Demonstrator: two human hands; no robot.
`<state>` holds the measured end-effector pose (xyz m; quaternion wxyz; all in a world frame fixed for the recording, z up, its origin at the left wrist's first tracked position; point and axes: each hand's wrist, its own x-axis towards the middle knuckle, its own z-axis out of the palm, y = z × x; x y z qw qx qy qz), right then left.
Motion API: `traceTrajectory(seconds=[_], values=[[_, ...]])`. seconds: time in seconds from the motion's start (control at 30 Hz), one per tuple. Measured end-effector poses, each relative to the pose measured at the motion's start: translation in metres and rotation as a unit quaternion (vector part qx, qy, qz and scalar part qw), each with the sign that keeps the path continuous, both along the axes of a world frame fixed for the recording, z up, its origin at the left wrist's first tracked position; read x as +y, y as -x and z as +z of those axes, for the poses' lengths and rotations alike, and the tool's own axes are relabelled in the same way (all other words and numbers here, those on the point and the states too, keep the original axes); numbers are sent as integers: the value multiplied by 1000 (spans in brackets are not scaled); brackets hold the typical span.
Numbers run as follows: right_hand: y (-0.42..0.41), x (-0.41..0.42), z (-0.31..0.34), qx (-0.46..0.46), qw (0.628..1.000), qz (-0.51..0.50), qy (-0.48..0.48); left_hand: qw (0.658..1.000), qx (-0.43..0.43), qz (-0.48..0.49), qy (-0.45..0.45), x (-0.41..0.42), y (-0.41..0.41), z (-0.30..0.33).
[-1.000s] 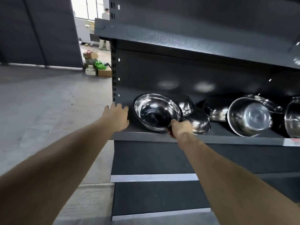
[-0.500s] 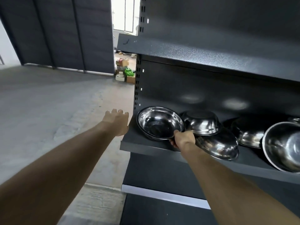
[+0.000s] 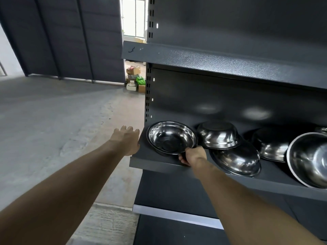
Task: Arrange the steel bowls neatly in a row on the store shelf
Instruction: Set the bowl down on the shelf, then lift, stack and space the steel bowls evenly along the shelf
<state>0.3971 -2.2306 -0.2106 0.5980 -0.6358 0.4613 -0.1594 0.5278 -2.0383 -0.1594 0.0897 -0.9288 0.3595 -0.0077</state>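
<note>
- Head view: the store shelf [image 3: 159,160] now sits further right in frame than a second ago, its left end in full sight, so the view has swung towards that end, which I judge is where the row should begin.
- Four more steel bowls are in sight to the right: an upturned bowl [image 3: 218,136] resting on a tilted bowl [image 3: 237,160], a further bowl [image 3: 270,147] behind, and a large tilted bowl [image 3: 309,160] at the frame edge. They overlap and lean as before, so most of the arranging is yet to do.
- The leftmost bowl [image 3: 170,137], propped steeply on edge a second ago, now lies nearer flat at the shelf's left end, mouth up and tipped slightly forward; it looks nearly placed.
- The left hand [image 3: 126,139] has slid from the shelf's top to its left end, fingers straight and together, holding nothing.
- The right hand [image 3: 192,155] keeps its hold on that bowl's near rim, fingers [image 3: 183,160] curled round it with the thumb side beneath.
</note>
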Motion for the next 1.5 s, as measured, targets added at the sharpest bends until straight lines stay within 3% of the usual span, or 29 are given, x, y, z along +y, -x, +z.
traceTrajectory(seconds=[0.57, 0.83, 1.07, 1.27, 1.5], values=[[15, -10, 13, 18, 999, -29, -20, 999, 15, -43, 22, -37, 6, 12], [64, -66, 29, 8, 990, -137, 16, 991, 11, -130, 37, -117, 28, 22], [101, -115, 38, 59, 979, -168, 102, 985, 20, -165, 36, -183, 50, 19], [96, -155, 38, 32, 987, -144, 64, 987, 45, -152, 37, -222, 48, 10], [79, -189, 33, 59, 992, -85, 74, 987, 118, -70, 89, -266, 35, -2]])
